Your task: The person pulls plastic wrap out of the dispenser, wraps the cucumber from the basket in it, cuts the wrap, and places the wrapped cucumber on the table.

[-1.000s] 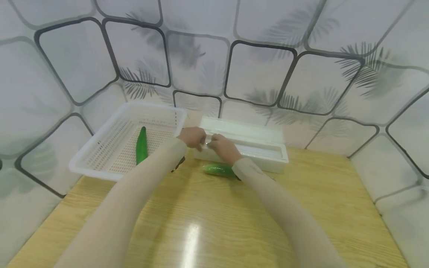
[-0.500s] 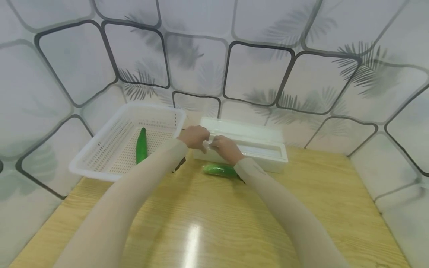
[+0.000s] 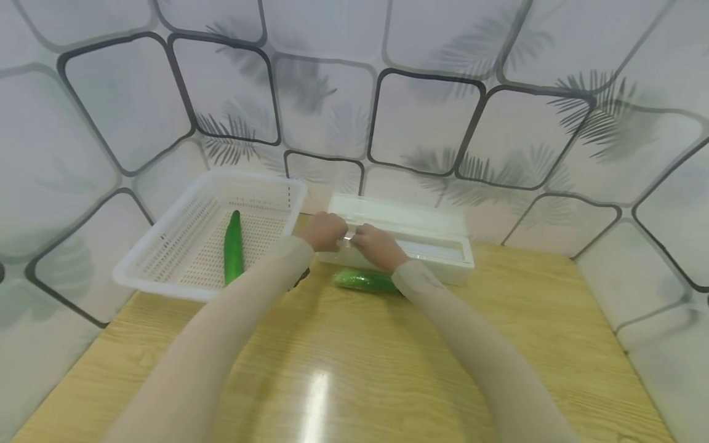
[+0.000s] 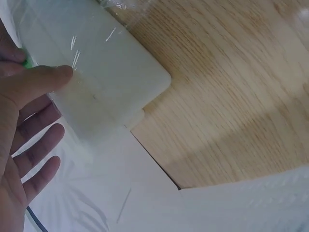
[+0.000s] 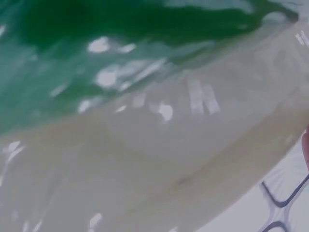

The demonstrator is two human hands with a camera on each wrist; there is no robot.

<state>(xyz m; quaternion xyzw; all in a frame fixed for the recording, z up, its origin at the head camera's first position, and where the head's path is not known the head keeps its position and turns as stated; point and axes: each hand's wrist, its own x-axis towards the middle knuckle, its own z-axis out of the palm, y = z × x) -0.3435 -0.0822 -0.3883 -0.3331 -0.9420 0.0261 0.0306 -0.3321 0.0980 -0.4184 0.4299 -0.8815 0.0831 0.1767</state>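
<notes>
Both hands meet at the left end of a long white cling film dispenser box (image 3: 426,237). My left hand (image 3: 327,231) and right hand (image 3: 372,241) pinch a strip of clear cling film (image 3: 348,235) between them. In the left wrist view my thumb (image 4: 48,79) lies on the glinting film (image 4: 75,53) over the box (image 4: 111,72), with the other fingers loosely spread. A cucumber wrapped in film (image 3: 362,281) lies on the table just in front of the box, under my right wrist. The right wrist view shows it as a green blur (image 5: 96,48).
A white slotted basket (image 3: 166,283) stands at the left with one bare cucumber (image 3: 233,246) inside. The wooden table (image 3: 343,369) ends at patterned walls close behind and on both sides. A small dark object peeks out beneath my left forearm.
My hands have stayed at the box's left end. The left hand has closed in a little toward the right one, and both sit slightly lower on the film.
</notes>
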